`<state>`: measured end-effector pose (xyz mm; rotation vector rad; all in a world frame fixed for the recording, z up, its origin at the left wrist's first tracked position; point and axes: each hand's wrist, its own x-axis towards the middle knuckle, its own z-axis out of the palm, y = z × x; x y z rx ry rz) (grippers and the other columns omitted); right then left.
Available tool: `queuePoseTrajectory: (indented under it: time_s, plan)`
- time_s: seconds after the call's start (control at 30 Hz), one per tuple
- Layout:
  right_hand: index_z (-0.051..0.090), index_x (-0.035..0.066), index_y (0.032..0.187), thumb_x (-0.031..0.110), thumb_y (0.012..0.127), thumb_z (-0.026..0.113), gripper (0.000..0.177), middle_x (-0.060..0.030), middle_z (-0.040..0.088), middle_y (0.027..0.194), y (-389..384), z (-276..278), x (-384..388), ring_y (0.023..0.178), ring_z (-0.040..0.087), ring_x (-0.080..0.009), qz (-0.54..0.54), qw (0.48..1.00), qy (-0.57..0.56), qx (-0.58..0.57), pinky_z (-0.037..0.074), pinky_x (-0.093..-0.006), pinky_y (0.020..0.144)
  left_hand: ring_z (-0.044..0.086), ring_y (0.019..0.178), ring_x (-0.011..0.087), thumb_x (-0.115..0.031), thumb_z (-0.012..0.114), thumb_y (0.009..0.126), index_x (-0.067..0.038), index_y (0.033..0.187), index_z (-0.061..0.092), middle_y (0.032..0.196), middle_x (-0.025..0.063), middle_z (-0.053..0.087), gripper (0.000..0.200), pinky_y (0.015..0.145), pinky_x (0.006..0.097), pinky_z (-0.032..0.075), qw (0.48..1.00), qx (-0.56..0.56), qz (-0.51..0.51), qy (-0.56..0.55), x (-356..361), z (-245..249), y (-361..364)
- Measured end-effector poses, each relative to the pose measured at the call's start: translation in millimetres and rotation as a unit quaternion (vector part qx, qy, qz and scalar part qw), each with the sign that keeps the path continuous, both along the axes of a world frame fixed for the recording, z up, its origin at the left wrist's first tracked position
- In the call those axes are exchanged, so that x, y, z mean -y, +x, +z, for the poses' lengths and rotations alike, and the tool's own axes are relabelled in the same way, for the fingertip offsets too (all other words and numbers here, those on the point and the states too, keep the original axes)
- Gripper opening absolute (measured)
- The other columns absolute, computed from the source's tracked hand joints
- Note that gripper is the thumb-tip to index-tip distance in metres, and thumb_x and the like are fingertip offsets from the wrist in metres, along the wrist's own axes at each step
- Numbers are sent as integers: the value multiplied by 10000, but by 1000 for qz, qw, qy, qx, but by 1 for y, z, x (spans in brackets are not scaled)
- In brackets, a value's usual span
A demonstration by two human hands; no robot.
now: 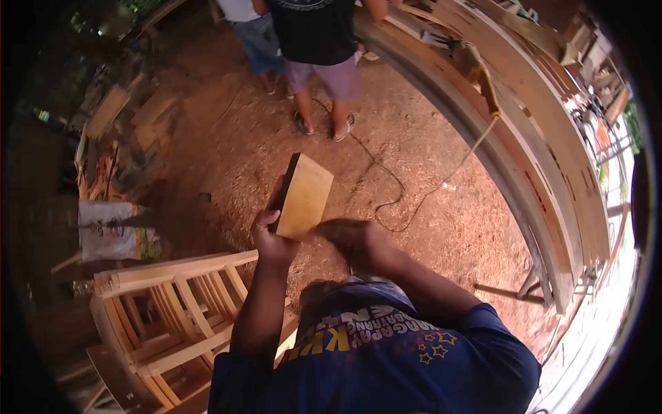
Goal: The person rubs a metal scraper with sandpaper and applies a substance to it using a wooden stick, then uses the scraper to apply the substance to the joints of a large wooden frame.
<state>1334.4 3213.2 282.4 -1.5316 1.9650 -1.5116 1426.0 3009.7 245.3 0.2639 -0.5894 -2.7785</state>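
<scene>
A flat rectangular wooden block (308, 196) is held tilted in front of my body, its pale broad face up and one long side dark in shadow. My left hand (271, 231) grips it at the lower left, thumb on the near edge and the fingers hidden beneath. My right hand (355, 241) is close to the block's lower right corner, its fingers pointing toward it. Motion blur smears those fingers, so I cannot make out whether they touch the wood or hold something.
Stacked wooden frames (172, 303) stand at lower left. A long workbench (476, 117) with boards and a corded power tool (483, 79) curves along the right. Its cord (400, 200) trails over the dirt floor. Two people (314, 41) stand ahead; wood scraps (110, 110) lie left.
</scene>
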Motion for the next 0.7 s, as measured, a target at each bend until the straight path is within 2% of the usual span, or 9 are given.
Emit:
queuePoseTrajectory:
  time_s: [0.07, 0.13, 0.2, 0.27, 0.33, 0.43, 0.5, 0.6, 0.7]
  plan:
    - [708, 40, 1285, -70, 925, 599, 391, -211, 727, 1214, -60, 19, 37, 1060, 737, -348, -117, 993, -1, 10, 591, -399, 896, 497, 1437, 321, -229, 591, 825, -66, 1594, 427, 1583, 132, 503, 803, 1215, 479, 367, 999, 3, 47, -14, 20, 9, -12]
    - [705, 32, 1281, -64, 943, 583, 372, -224, 725, 1221, -100, 33, 85, 1047, 747, -319, -127, 990, 23, 50, 591, -382, 887, 494, 1438, 317, -229, 583, 830, -58, 1598, 416, 1585, 132, 500, 804, 1216, 471, 364, 997, -17, 77, -10, 37, 12, -24]
    - [696, 78, 1319, -70, 908, 604, 447, -196, 727, 1200, -88, 28, 130, 1004, 744, -368, -60, 998, 31, -2, 607, -419, 865, 487, 1441, 316, -227, 584, 825, -60, 1601, 410, 1584, 132, 499, 813, 1218, 463, 360, 991, 6, 136, -19, 63, 10, -41]
    - [711, 133, 1309, -123, 825, 613, 557, -177, 717, 1226, -64, 5, 164, 998, 747, -344, 31, 998, 14, -45, 615, -421, 887, 481, 1445, 314, -224, 583, 820, -66, 1602, 410, 1585, 130, 497, 817, 1220, 460, 356, 983, 33, 180, -11, 100, 4, -42]
    - [738, 43, 1208, -71, 905, 642, 337, -183, 747, 1142, -61, -10, 195, 995, 747, -358, 154, 988, 26, -22, 617, -404, 870, 477, 1448, 313, -219, 579, 814, -78, 1601, 415, 1587, 127, 495, 816, 1222, 462, 352, 977, 53, 209, 2, 154, -8, -35]
    - [732, 41, 1218, -73, 908, 653, 340, -190, 738, 1167, -106, -24, 262, 1022, 746, -326, 235, 971, 47, -2, 613, -391, 898, 445, 1470, 332, -266, 575, 813, -101, 1614, 397, 1618, 117, 455, 837, 1234, 521, 318, 975, 3, 219, 34, 223, -31, -27]
    - [710, 15, 1258, -34, 961, 617, 315, -189, 719, 1259, -145, -9, 315, 1097, 721, -247, 109, 982, 82, 127, 575, -340, 932, 406, 1496, 366, -322, 583, 801, -113, 1625, 376, 1647, 129, 409, 875, 1243, 569, 287, 974, 16, 221, 46, 266, -35, -33]
    - [709, 27, 1271, -3, 976, 623, 309, -159, 739, 1211, -196, 21, 405, 1083, 712, -217, 1, 997, 74, 37, 551, -322, 939, 383, 1510, 387, -355, 574, 809, -117, 1631, 364, 1661, 148, 378, 881, 1249, 594, 272, 981, 16, 179, 75, 327, -30, -58]
    - [705, 19, 1272, -4, 970, 614, 316, -166, 748, 1207, -223, 24, 475, 1036, 726, -206, -52, 993, 76, 77, 555, -317, 890, 370, 1517, 395, -306, 652, 779, -115, 1631, 362, 1669, 152, 355, 920, 1252, 574, 290, 991, -29, 98, 83, 395, -14, -90]
